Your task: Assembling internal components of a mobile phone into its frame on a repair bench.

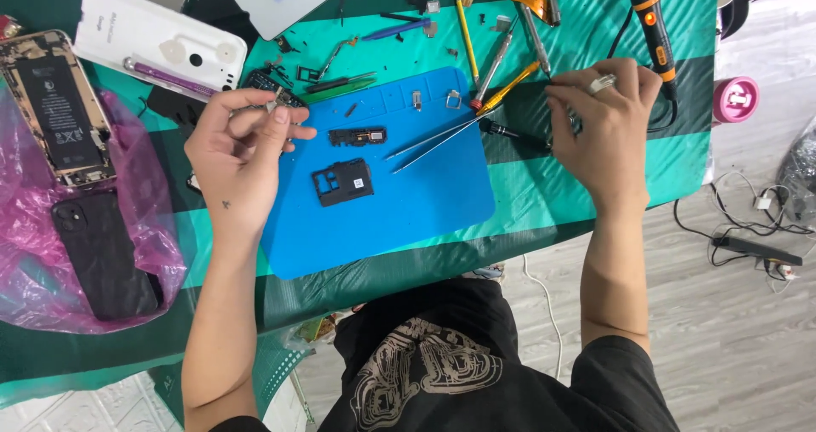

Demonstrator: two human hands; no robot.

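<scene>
My left hand [240, 147] is raised over the left edge of the blue work mat [425, 202], its fingertips pinched on a small dark phone part [280, 100]. My right hand [605, 122] rests at the mat's right, fingers curled down onto the shaft of a black-handled screwdriver [510, 132]. Metal tweezers [438, 143] lie slanted on the mat between my hands. Two black plastic phone pieces [342, 181] lie on the mat just right of my left hand.
A pink plastic bag [127, 253] at the left holds a black phone and an opened phone with its battery showing [55, 109]. A white phone back cover [157, 36], an orange-and-black electric screwdriver [654, 24], pens and small parts lie along the far side. Cables trail on the floor at right.
</scene>
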